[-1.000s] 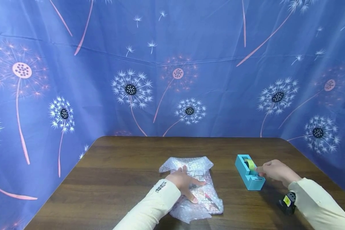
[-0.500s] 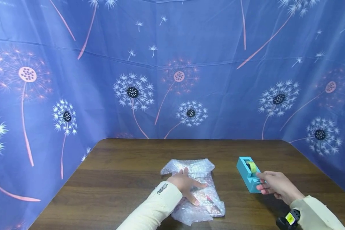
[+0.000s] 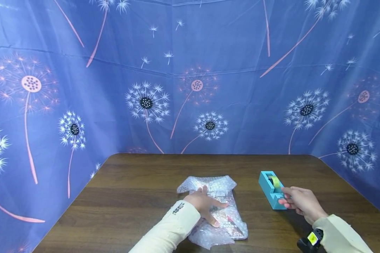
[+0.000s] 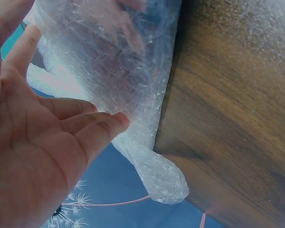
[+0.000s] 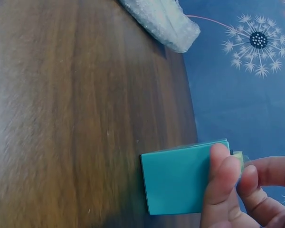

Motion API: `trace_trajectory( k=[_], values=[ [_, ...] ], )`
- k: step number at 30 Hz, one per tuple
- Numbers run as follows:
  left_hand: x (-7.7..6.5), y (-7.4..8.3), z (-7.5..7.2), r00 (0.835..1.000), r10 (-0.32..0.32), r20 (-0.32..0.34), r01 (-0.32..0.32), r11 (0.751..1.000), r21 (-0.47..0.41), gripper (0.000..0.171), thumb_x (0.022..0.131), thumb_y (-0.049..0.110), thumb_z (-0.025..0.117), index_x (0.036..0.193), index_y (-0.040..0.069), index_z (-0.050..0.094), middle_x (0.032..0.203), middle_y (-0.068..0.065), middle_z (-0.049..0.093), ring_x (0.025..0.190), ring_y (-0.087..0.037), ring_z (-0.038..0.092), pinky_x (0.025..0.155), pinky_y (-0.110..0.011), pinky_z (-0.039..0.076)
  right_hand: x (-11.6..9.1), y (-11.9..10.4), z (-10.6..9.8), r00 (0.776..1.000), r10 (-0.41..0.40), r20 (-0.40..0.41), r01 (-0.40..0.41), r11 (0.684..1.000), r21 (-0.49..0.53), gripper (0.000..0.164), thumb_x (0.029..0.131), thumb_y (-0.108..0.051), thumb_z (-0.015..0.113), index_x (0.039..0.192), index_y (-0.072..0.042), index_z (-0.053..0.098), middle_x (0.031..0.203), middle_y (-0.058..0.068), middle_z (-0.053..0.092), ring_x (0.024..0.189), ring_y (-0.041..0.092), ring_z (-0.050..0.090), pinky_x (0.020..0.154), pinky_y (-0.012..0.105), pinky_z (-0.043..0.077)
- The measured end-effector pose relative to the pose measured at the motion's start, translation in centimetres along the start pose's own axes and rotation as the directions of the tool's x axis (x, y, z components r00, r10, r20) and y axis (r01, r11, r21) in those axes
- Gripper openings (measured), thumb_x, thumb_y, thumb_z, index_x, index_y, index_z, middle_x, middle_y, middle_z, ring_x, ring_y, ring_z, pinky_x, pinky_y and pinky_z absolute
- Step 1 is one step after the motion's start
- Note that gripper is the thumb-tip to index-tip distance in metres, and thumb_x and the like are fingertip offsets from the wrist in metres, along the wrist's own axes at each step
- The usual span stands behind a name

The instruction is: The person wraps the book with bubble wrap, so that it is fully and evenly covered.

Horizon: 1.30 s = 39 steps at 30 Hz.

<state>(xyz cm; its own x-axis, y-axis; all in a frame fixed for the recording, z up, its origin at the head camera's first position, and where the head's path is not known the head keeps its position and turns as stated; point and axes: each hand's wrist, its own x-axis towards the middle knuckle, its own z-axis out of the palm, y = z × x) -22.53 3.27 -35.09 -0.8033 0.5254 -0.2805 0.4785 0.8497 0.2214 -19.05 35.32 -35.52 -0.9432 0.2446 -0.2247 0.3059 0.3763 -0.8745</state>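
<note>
A flat, printed rectangular item wrapped in bubble wrap (image 3: pixel 232 214) lies on the table in the middle of the head view. My left hand (image 3: pixel 204 205) rests on it with fingers spread; in the left wrist view those fingertips meet the bubble wrap (image 4: pixel 133 80). To the right stands a turquoise tape dispenser (image 3: pixel 269 191) holding a yellow-cored roll of tape (image 3: pixel 275 181). My right hand (image 3: pixel 302 203) is at the dispenser's near end, thumb and index finger pinching the clear tape. In the right wrist view, other fingertips lie against the turquoise end (image 5: pixel 178 183) of the dispenser.
The brown wooden table (image 3: pixel 139 186) ends at a blue curtain (image 3: pixel 177 45) with dandelion prints. Loose bubble wrap flaps (image 3: pixel 210 239) stick out at the package's near and far ends. A black wrist camera (image 3: pixel 311 240) hangs under my right wrist.
My right hand has drawn back from the tape roll toward the dispenser's near end. Within the last half second the dispenser has shifted slightly left and away. My left hand stays on the package.
</note>
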Motion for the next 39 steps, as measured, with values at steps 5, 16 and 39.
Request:
trace_trajectory(
  k=[5,16,39],
  values=[
    [0.0,0.0,0.0,1.0,-0.003,0.018,0.002,1.0,0.016,0.067,0.079,0.047,0.083,0.139,0.057,0.055,0.164,-0.021,0.025,0.152,-0.036,0.023,0.112,-0.059,0.036,0.5,-0.5,0.6,0.999,0.028,-0.025,-0.027,0.999,0.021,0.028,0.104,-0.024,0.048,0.081,-0.011,0.056,0.067,-0.009,0.07,0.059,0.003,0.061,0.055,0.025,0.037],
    [0.1,-0.3,0.2,0.999,0.035,0.006,-0.035,0.999,0.03,0.067,0.08,0.047,0.083,0.14,0.054,0.055,0.162,-0.024,0.027,0.15,-0.041,0.026,0.116,-0.058,0.031,1.8,-1.3,2.1,0.995,0.027,-0.094,-0.018,0.995,0.1,0.027,0.103,-0.019,0.045,0.084,-0.005,0.058,0.066,-0.007,0.068,0.057,0.003,0.06,0.05,0.021,0.036],
    [-0.2,-0.1,-0.1,0.999,0.032,0.021,-0.032,0.999,-0.007,0.066,0.08,0.044,0.083,0.14,0.052,0.056,0.163,-0.024,0.026,0.151,-0.04,0.023,0.116,-0.06,0.03,1.6,0.8,2.0,0.99,-0.125,-0.072,0.123,0.992,-0.026,0.037,0.107,-0.022,0.035,0.102,0.003,0.062,0.097,0.0,0.075,0.084,0.006,0.063,0.082,0.031,0.051]
  ],
)
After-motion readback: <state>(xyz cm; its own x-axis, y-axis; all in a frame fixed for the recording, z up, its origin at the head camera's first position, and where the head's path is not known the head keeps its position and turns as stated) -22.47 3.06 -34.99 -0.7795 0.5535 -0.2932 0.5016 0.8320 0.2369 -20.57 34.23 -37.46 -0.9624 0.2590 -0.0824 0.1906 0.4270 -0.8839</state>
